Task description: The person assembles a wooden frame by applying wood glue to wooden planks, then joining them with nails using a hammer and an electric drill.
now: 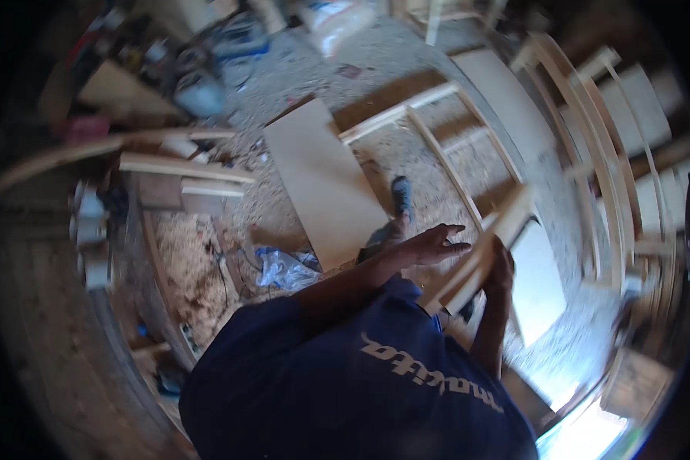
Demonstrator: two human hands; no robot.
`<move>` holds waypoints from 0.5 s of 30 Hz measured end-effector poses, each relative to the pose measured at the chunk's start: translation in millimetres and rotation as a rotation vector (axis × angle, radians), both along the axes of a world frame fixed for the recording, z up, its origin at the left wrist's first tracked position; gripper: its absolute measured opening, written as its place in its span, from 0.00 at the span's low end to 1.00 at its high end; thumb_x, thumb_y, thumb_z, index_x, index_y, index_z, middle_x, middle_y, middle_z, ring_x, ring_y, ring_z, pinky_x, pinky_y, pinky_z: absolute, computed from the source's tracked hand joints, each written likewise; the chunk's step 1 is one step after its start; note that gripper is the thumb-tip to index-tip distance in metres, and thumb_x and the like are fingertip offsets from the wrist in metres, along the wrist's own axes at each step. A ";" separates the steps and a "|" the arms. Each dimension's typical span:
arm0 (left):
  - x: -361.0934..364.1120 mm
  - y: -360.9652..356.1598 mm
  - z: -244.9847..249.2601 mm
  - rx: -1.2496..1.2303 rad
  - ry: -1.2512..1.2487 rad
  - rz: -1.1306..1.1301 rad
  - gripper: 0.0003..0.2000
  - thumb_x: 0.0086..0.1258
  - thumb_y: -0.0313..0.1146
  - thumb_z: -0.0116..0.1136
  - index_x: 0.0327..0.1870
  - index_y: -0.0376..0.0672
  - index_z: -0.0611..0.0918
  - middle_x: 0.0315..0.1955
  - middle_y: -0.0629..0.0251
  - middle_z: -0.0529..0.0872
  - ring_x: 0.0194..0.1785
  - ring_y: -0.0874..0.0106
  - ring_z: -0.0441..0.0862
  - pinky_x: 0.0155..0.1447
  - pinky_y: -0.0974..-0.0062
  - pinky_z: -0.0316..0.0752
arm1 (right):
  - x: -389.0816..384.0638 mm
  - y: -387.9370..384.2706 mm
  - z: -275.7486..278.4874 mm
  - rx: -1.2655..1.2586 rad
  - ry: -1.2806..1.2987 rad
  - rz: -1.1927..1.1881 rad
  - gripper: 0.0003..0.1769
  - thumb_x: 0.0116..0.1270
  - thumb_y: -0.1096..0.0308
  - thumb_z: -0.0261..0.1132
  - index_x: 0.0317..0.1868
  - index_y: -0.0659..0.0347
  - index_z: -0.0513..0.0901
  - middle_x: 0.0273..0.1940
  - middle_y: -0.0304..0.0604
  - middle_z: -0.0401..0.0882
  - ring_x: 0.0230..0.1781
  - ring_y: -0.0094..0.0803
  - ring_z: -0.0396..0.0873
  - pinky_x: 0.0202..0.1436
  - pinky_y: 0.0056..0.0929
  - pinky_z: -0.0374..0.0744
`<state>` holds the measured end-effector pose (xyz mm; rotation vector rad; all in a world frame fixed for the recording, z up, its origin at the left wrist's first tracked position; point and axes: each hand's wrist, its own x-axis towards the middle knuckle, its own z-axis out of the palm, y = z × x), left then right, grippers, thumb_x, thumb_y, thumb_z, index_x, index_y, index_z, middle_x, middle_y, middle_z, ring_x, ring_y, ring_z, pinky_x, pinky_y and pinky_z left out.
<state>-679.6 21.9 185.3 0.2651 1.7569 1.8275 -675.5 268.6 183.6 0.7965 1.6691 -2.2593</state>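
In the head view, the wood (pixel 474 268), a narrow bundle of what look like two or more strips, is up in front of the shirt (pixel 345 368), between the person's two hands. It lies to the right of the left hand (pixel 435 247) and to the left of the right hand (pixel 501 267).

The right hand is the nearer one: it appears clamped on the wood's right side, around the middle of its length, though blur hides how the fingers close. The left hand is empty, its fingers spread and reaching toward the wood's left side; one fingertip ends just beside the edge, and whether it touches cannot be told.

The wood's long axis runs on a slant, across the line of the left hand's fingers. Its near end sits low and left, close by the shirt; its far end points up and right, over the frame (pixel 442 163) on the floor (pixel 291 65). A pale board (pixel 322 184) lies left of the frame, well apart from the wood.
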 end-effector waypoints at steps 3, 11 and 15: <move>-45.7 -38.2 -65.8 -0.471 0.117 0.286 0.33 0.74 0.56 0.65 0.67 0.36 0.80 0.57 0.46 0.87 0.60 0.56 0.85 0.69 0.60 0.74 | -67.9 6.6 39.3 0.145 0.030 0.117 0.34 0.72 0.51 0.71 0.66 0.69 0.75 0.49 0.52 0.81 0.46 0.42 0.83 0.50 0.42 0.84; 1.4 -186.8 -233.5 -1.004 -0.512 0.524 0.30 0.67 0.55 0.63 0.53 0.31 0.85 0.50 0.38 0.87 0.59 0.47 0.84 0.65 0.56 0.78 | -245.8 84.6 13.0 0.618 0.040 0.409 0.35 0.67 0.51 0.76 0.57 0.73 0.75 0.44 0.51 0.82 0.38 0.37 0.81 0.41 0.36 0.85; 41.8 -186.7 -227.0 -1.059 -0.581 0.743 0.30 0.71 0.54 0.59 0.57 0.32 0.84 0.55 0.39 0.86 0.62 0.48 0.84 0.68 0.58 0.76 | -299.4 79.3 5.6 0.693 -0.006 0.443 0.31 0.64 0.54 0.79 0.51 0.69 0.74 0.41 0.47 0.79 0.37 0.35 0.79 0.40 0.37 0.83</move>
